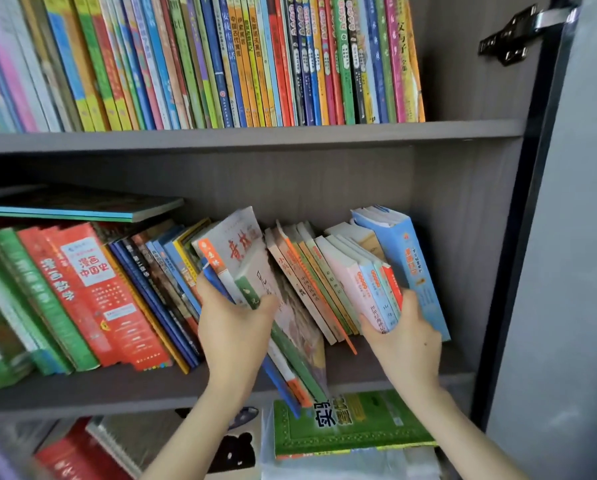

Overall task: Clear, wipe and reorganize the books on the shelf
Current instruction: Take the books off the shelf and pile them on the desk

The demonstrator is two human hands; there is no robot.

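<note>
The shelf (255, 136) carries the books on its middle board, a row (144, 289) leaning with tops toward 11 o'clock. At the 3 o'clock end stands a blue book (407, 265), with a pale stack (324, 278) just beside it at 9 o'clock. A bundle (248, 258) sits partway out at centre, its lower end past the board's front edge toward 6 o'clock.

The step appears to be clearing. The bundle should come straight out toward 6 o'clock and be squeezed firmly, since its thin inner books could slip free. The stack leans against the bundle and will likely topple toward 9 o'clock once that support goes, so it needs bracing.

The left hand (234, 327) grasps the bundle low down, with the thumb across the front cover and the fingers wrapped round the spines at 9 o'clock. The right hand (407, 341) grasps the stack's lower ends, its thumb tucked in beside the blue book. Both forearms rise from 6 o'clock.
</note>
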